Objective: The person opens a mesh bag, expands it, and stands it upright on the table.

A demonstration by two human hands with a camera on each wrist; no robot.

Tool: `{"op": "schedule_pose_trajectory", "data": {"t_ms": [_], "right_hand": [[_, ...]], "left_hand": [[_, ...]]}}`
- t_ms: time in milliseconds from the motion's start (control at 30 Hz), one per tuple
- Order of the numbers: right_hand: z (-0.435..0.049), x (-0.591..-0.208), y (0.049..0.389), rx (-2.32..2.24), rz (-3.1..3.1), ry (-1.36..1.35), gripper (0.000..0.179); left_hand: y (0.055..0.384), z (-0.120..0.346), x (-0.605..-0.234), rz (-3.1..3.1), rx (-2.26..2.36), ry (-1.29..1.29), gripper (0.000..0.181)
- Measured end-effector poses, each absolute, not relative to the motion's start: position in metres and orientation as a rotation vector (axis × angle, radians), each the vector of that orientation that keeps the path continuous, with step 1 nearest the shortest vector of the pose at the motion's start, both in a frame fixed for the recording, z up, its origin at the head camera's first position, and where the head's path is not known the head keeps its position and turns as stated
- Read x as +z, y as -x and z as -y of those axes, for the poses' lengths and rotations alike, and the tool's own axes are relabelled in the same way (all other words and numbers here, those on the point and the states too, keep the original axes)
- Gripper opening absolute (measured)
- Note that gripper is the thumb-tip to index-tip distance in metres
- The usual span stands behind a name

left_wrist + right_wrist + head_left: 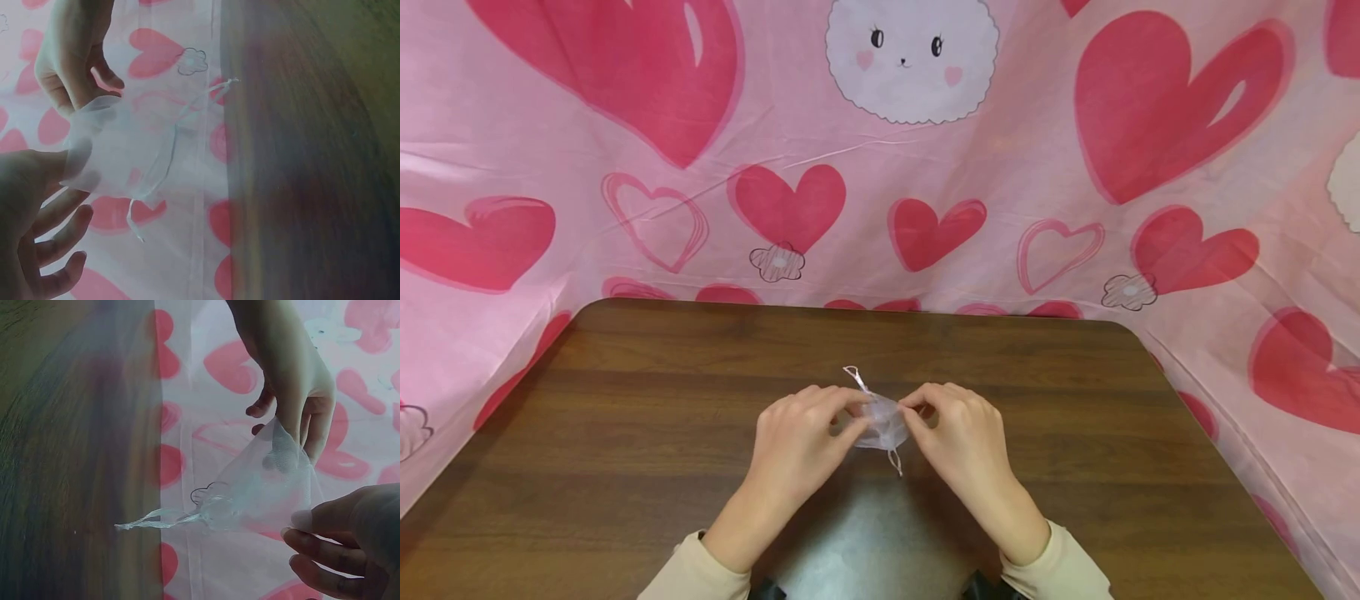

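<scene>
A small sheer white drawstring pouch is stretched between both hands above the brown table. My left hand pinches one side of its mouth; in the left wrist view the fingertips show through the thin mesh. My right hand pinches the opposite side between thumb and forefinger. From the pouch's two sides hang white cord loops, one upper loop pointing away and one lower loop toward the body. Through the sheer cloth the right wrist view shows the left hand's fingertips and the backdrop.
A pink cloth backdrop with red hearts rises behind the table and along both sides. The table's far edge meets it. Beige sleeves cover the forearms, and a bright light reflection lies on the wood in front of the body.
</scene>
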State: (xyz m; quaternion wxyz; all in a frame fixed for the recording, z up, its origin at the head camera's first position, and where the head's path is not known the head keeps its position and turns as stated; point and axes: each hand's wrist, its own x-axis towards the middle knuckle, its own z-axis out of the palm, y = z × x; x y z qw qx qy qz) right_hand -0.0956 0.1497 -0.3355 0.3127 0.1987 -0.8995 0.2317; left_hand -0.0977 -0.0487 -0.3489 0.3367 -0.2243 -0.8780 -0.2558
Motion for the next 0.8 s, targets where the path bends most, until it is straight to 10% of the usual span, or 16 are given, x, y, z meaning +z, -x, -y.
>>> {"op": "schedule_pose_trajectory", "data": {"t_ms": [800], "right_hand": [[-0.1408, -0.3361, 0.0906, 0.662, 2.439, -0.595, 0.013]], "left_hand": [[0.0994, 0.0488, -0.3491, 2.143, -0.514, 0.491, 0.01]]}}
